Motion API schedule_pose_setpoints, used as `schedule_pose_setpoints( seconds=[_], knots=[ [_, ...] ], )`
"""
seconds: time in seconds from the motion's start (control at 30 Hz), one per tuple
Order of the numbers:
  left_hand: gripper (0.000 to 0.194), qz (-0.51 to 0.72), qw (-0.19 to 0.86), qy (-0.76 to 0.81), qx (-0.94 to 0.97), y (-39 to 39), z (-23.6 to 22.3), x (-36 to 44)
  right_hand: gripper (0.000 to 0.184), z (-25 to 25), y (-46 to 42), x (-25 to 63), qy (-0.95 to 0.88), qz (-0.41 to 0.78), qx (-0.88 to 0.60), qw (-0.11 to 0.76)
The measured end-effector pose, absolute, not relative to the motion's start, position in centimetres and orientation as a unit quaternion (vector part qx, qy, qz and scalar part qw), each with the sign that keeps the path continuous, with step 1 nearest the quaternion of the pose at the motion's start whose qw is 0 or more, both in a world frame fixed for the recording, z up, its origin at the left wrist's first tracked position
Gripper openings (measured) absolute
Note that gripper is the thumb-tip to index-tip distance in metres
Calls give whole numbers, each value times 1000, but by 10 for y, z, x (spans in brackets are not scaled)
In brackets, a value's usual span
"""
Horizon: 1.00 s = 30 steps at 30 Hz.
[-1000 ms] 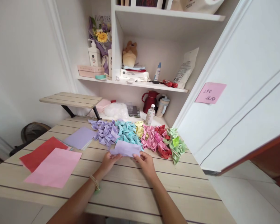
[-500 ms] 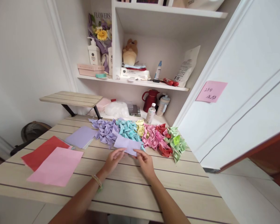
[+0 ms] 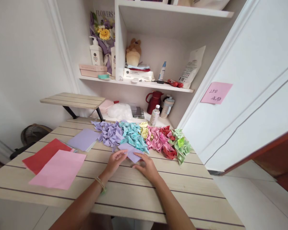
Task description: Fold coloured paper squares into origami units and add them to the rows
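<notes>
Turned aslant since the earlier frame, one lilac paper sheet point(image 3: 132, 154) sits between the bare left hand point(image 3: 115, 161), pinching its left edge, and the bare right hand point(image 3: 147, 167), half spread, thumb apart, fingers touching its right corner. Beyond, multicoloured folded-paper pieces point(image 3: 156, 139) overlap past counting.

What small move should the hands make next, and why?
Probably the right hand should bring its thumb against the lilac paper to steady it: that thumb is spread away from the index finger, which lies over the sheet's right side, while the left hand touches the left.
</notes>
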State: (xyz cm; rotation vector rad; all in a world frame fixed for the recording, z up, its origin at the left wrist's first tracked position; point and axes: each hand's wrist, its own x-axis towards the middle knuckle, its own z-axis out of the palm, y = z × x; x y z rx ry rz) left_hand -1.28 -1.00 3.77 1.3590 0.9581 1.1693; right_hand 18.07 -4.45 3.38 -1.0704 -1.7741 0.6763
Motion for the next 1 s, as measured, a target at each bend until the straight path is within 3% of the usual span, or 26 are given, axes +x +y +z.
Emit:
schedule_pose_setpoints(
  seconds=[0.13, 0.17, 0.3, 0.37, 0.43, 0.5, 0.57, 0.73, 0.87, 1.0],
  knots=[
    [32, 477, 511, 392, 598, -14, 38, -10, 12, 34, -43, 180, -647, 286, -455, 541],
    [29, 475, 504, 392, 606, -15, 38, -10, 10, 34, -43, 180, -628, 293, -458, 557],
    [17, 478, 483, 389, 622, -17, 36, -7, 15, 29, -41, 176, -588, 316, -460, 585],
    [19, 485, 484, 384, 619, -16, 35, -6, 31, 26, -39, 173, -563, 353, -447, 599],
    [39, 504, 498, 372, 600, -14, 33, -5, 46, 24, -38, 172, -541, 399, -434, 599],
    [63, 520, 524, 359, 571, -13, 33, -5, 38, 24, -37, 171, -539, 423, -432, 587],
    [70, 500, 558, 355, 559, -12, 32, -5, 26, 24, -37, 170, -551, 415, -440, 575],
    [34, 413, 592, 365, 588, -13, 32, -4, 20, 29, -39, 172, -568, 364, -458, 578],
    [30, 432, 565, 379, 592, -12, 32, -6, 24, 34, -44, 176, -627, 274, -488, 542],
    [33, 451, 521, 401, 604, -12, 32, -9, 33, 41, -50, 176, -651, 337, -455, 506]
  ],
)
